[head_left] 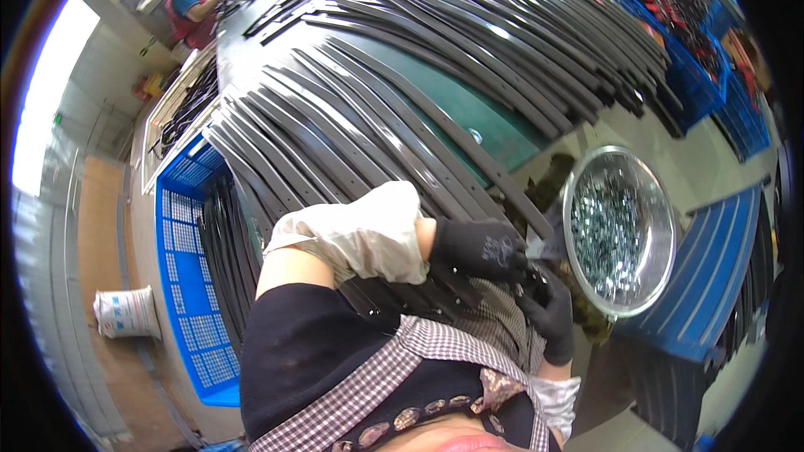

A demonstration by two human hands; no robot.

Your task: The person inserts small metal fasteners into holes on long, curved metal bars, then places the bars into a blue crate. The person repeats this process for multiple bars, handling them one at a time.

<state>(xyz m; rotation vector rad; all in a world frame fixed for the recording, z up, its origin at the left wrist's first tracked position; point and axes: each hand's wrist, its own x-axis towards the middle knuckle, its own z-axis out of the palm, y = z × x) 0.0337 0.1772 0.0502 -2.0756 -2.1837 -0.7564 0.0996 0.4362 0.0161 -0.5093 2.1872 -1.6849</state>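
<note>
Both my hands wear black gloves and meet in front of my body, just left of a round metal bowl (667, 238) full of small shiny metal pieces (605, 238). My left hand (481, 251) reaches across from the left, its fingers curled near the end of a long black strip (511, 188). Close below, the fingers of my right hand (550, 315) are bent together against the left fingertips. Whatever lies between the fingers is too small and too covered to make out. More long, dark strips (310, 130) lie side by side under and beyond my left forearm.
A second row of dark strips (494, 33) covers the far side of the green tabletop (435, 84). On the left stands a blue crate (180, 285) holding strips; a white sack (127, 313) lies beyond. Blue crates (691, 75) with red and black parts stand far right. Another person (193, 17) works far left.
</note>
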